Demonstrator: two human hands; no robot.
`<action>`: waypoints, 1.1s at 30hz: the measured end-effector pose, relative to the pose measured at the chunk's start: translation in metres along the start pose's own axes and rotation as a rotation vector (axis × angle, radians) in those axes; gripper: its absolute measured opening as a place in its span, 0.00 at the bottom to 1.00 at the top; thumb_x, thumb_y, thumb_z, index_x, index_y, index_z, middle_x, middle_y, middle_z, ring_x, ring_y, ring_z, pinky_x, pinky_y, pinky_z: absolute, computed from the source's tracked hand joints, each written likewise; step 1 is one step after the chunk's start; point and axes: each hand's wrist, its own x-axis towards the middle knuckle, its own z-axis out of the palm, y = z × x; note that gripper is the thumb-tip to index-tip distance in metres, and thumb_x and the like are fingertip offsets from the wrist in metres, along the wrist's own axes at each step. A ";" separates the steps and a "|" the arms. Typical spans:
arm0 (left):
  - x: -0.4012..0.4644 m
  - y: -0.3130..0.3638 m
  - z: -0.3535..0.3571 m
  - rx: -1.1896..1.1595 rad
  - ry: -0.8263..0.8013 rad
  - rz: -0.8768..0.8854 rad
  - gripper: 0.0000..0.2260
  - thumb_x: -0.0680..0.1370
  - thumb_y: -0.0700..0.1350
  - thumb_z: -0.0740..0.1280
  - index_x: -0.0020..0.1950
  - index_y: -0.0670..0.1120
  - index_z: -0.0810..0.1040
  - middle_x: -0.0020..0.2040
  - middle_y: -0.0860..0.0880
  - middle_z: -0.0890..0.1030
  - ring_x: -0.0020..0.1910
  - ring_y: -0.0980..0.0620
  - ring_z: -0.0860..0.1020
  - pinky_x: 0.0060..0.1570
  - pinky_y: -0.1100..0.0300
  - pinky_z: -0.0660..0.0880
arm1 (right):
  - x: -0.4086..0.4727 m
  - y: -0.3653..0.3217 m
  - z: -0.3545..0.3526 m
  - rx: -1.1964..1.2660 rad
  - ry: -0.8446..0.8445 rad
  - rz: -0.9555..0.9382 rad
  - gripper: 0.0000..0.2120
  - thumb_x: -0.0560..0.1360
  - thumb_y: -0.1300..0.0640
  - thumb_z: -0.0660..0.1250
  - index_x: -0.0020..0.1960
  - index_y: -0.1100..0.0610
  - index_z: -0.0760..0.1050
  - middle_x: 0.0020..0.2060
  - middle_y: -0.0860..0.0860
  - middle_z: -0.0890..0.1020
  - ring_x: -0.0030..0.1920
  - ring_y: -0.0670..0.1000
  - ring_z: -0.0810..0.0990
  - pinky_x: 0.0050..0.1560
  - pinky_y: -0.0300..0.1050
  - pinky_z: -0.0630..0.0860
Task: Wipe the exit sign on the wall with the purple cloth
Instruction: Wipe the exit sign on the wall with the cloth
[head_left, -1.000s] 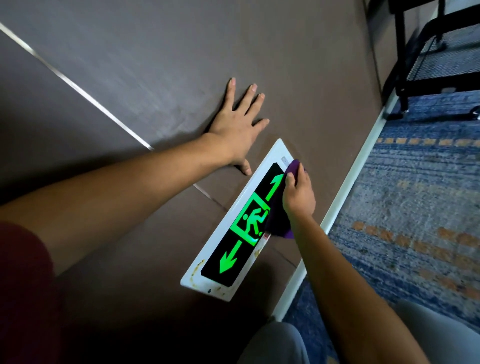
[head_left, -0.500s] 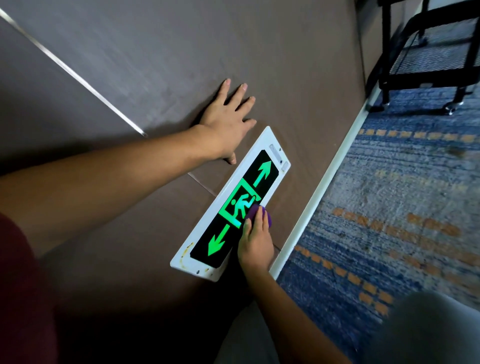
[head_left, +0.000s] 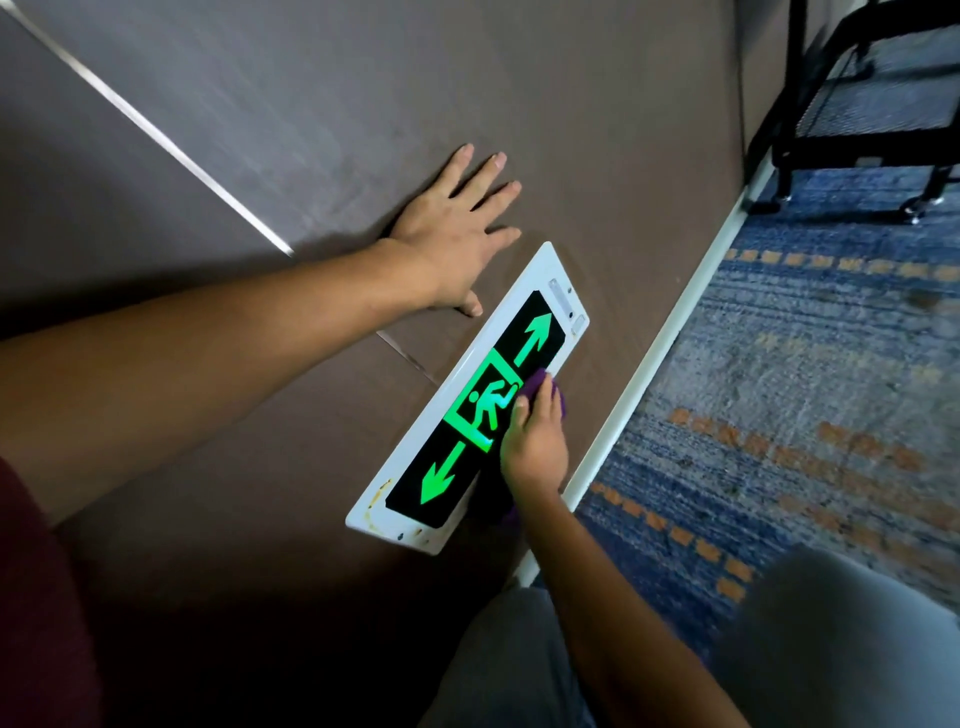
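Pressing the purple cloth (head_left: 540, 382) against the exit sign (head_left: 470, 402) low on the brown wall (head_left: 519, 104), the right hand (head_left: 535, 441) keeps its fingers together, covering the sign's lower edge. The left hand (head_left: 457, 234) lies flat above, fingers spread. Beyond the white baseboard (head_left: 675, 332) lie blue carpet (head_left: 805, 389) and a black wheeled cart (head_left: 878, 104).
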 end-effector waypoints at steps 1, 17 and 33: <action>-0.001 0.001 0.000 -0.007 -0.002 -0.011 0.46 0.72 0.76 0.60 0.84 0.54 0.51 0.84 0.43 0.44 0.82 0.35 0.38 0.78 0.34 0.39 | -0.012 0.002 0.005 0.001 0.005 -0.002 0.26 0.85 0.43 0.47 0.82 0.45 0.49 0.80 0.48 0.60 0.59 0.50 0.77 0.49 0.43 0.75; -0.077 -0.006 0.021 0.067 0.000 0.038 0.54 0.65 0.82 0.58 0.84 0.54 0.51 0.84 0.41 0.44 0.81 0.33 0.40 0.78 0.33 0.42 | -0.035 0.007 0.013 -0.028 -0.053 0.036 0.26 0.85 0.45 0.50 0.82 0.45 0.50 0.80 0.48 0.60 0.66 0.56 0.77 0.58 0.53 0.77; -0.082 0.000 0.015 0.061 0.003 0.059 0.57 0.63 0.84 0.56 0.84 0.54 0.51 0.84 0.41 0.44 0.81 0.32 0.40 0.78 0.32 0.44 | -0.148 0.044 0.059 -0.004 -0.107 -0.001 0.28 0.84 0.47 0.54 0.81 0.42 0.50 0.81 0.42 0.54 0.69 0.52 0.72 0.58 0.47 0.72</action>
